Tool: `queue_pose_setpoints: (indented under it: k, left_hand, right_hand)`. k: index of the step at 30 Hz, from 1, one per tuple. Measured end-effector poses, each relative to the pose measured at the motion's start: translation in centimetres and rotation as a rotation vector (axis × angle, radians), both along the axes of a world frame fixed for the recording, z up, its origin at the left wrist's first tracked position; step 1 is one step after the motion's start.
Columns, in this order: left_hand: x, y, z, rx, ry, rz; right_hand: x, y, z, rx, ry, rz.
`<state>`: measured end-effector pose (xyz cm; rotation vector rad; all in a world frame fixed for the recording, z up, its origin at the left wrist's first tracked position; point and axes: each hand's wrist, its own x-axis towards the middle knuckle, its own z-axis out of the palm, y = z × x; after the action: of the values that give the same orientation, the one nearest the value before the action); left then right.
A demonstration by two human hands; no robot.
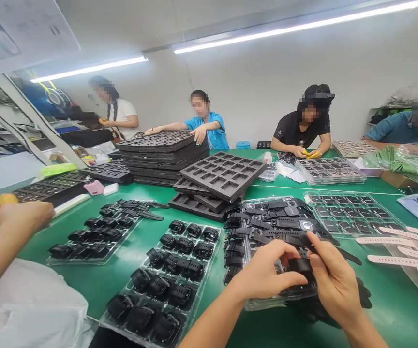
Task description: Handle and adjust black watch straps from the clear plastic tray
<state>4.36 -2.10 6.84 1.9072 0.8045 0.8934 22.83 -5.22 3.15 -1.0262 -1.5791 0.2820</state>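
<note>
My left hand (270,273) curls its thumb and fingers round a black smartwatch (299,265), gripping the band. From the other side, my right hand (334,278) pinches the same watch between thumb and fingers; part of it is hidden there. Both hands are over a stack of clear plastic trays (258,303), on which several black smartwatches (285,223) lie with straps stretched out. Left of the stack, another clear tray (190,323) holds rows of black watches with their bands curled closed. A similar filled tray (109,256) lies farther left.
Black foam trays (227,174) with square pockets are piled behind the watches. Pale pink straps (394,261) and a tray of dark watch faces (354,212) lie to the right. A co-worker's hand (23,212) reaches in at left. Other people (303,128) sit across the green table (151,193).
</note>
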Motion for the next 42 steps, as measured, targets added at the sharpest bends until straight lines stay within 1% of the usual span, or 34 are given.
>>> queue_pose_setpoints:
  k: [2, 5, 9, 12, 15, 18, 21, 25, 27, 29, 31, 33, 35, 38, 41, 42]
  left_hand:
    - [0.1, -0.1, -0.1, 0.032, 0.031, 0.007]
    - [0.0, -0.1, -0.1, 0.068, 0.052, 0.053]
    - [-0.3, 0.2, 0.2, 0.057, -0.003, 0.095]
    - [-0.4, 0.3, 0.3, 0.044, -0.039, 0.134]
    - [-0.4, 0.3, 0.4, 0.036, -0.063, 0.157]
    - [-0.3, 0.3, 0.3, 0.05, -0.1, 0.162]
    - [-0.3, 0.3, 0.2, 0.071, -0.122, 0.167]
    - [-0.5, 0.3, 0.2, 0.137, -0.053, 0.129]
    - [-0.6, 0.4, 0.1, 0.171, -0.005, 0.08]
    - [-0.6, 0.4, -0.1, 0.157, -0.016, 0.07]
    - [-0.4, 0.4, -0.4, 0.079, -0.096, 0.11]
    - [-0.2, 0.2, -0.6, -0.018, -0.201, 0.177]
    - [0.1, 0.1, -0.6, -0.066, -0.265, 0.231]
    - [0.2, 0.0, -0.5, -0.053, -0.283, 0.266]
    - [0.1, 0.1, -0.7, -0.019, -0.254, 0.239]
    - [0.1, 0.2, -0.8, 0.0, -0.23, 0.224]
  right_hand:
    - [-0.1, 0.0, -0.2, -0.004, 0.032, -0.03]
    - [0.1, 0.1, -0.2, 0.013, 0.028, -0.025]
    - [0.4, 0.2, 0.2, 0.071, -0.037, -0.006]
    - [0.4, 0.2, 0.6, 0.078, -0.014, 0.024]
    - [0.5, 0.2, 0.8, 0.038, 0.023, 0.081]
    - [0.7, 0.4, 0.9, -0.031, 0.001, 0.166]
    - [1.0, 0.4, 1.2, -0.07, 0.0, 0.218]
    - [1.2, 0.5, 1.7, -0.123, -0.066, 0.26]
    - [1.1, 0.6, 1.8, -0.129, -0.115, 0.257]
    - [1.0, 0.6, 1.6, -0.116, -0.146, 0.237]
    - [0.9, 0.7, 1.2, -0.095, -0.126, 0.179]
    - [0.9, 0.6, 0.8, -0.083, -0.045, 0.094]
    - [1.1, 0.6, 0.6, -0.078, 0.022, 0.048]
    - [1.6, 0.7, 1.0, -0.056, -0.012, 0.085]
    - [1.9, 0.9, 1.5, -0.066, -0.103, 0.151]
    - [2.0, 0.9, 1.5, -0.072, -0.111, 0.155]
